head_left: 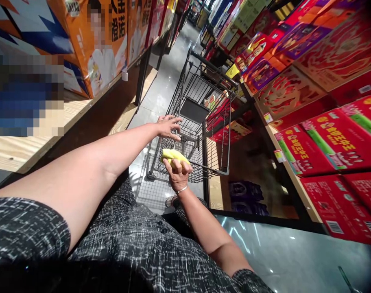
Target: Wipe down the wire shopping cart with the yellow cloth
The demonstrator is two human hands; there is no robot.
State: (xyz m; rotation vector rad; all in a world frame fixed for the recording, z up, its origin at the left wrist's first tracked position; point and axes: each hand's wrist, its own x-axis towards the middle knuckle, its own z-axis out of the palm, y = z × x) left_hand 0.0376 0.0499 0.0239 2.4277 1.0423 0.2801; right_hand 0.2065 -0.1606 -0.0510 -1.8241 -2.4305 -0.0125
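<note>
A folded yellow cloth [173,154] is gripped in my right hand [178,178], close to the near edge of a black wire shopping cart [195,112]. The fingers wrap over the cloth, and a bracelet circles that wrist. My left hand [169,127] reaches out over the cart's left side with its fingers spread and nothing in them. Whether its fingertips touch the wire cannot be made out. Through the cart's mesh only a grey panel and frame bars show.
Stacked orange boxes [95,49] stand on a wooden shelf at the left. Red gift boxes [310,142] fill the right-hand shelves, with dark purple packs [248,197] low beneath. A grey tiled floor [173,53] runs down the aisle past the cart.
</note>
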